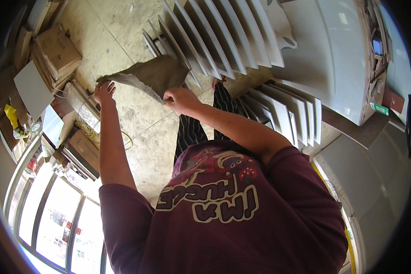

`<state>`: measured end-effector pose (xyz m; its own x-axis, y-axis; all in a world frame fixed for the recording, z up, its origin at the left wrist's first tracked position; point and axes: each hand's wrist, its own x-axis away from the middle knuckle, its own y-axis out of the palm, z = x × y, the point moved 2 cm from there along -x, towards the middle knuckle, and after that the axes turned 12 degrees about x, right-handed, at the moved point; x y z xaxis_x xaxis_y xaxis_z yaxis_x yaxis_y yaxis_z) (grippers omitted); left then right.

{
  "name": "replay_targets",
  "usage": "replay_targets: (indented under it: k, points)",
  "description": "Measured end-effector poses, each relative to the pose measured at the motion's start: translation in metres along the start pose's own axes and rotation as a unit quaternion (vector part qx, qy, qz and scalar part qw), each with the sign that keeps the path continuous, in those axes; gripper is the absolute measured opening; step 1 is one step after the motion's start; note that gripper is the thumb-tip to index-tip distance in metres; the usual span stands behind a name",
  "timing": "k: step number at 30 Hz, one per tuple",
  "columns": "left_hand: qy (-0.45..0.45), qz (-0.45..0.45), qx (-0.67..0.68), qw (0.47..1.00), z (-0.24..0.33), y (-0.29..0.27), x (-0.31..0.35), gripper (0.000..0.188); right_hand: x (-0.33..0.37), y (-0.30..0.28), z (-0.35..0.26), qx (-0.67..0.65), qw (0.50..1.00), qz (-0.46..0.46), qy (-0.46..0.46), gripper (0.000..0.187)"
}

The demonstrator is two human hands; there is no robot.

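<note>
Left hand (pixel 105 92): fingers grasp the left corner | right hand (pixel 181 100): fingers pinch the near edge | brown cloth (pixel 162 74): hangs above the floor (pixel 141 125), 2 holds likely keep it spread | grey panels (pixel 223 39): row beyond; touching the blurred cloth, I cannot tell

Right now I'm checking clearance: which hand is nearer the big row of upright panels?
Right. In view, the right hand is just below the left end of the panels; the left hand lies farther left.
</note>
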<state>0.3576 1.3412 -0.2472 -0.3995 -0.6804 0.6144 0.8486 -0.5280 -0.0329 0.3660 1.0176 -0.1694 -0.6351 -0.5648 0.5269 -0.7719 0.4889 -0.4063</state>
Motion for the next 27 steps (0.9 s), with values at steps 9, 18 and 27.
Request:
replay_targets:
  k: [9, 18, 27]
  points:
    - [0.024, -0.034, -0.077, 0.996, -0.002, 0.018, 0.023, 0.032, 0.006, 0.012, 0.01, 0.036, 0.999, -0.032, 0.012, 0.017]
    - [-0.029, -0.192, -0.116, 0.974, -0.069, 0.127, 0.097, 0.026, 0.035, -0.046, 0.094, 0.114, 0.99, -0.038, 0.068, 0.023]
    - [-0.037, -0.355, -0.118, 0.927, -0.079, 0.25, 0.192, 0.03, 0.099, -0.154, 0.179, -0.087, 0.987, 0.08, 0.108, 0.026]
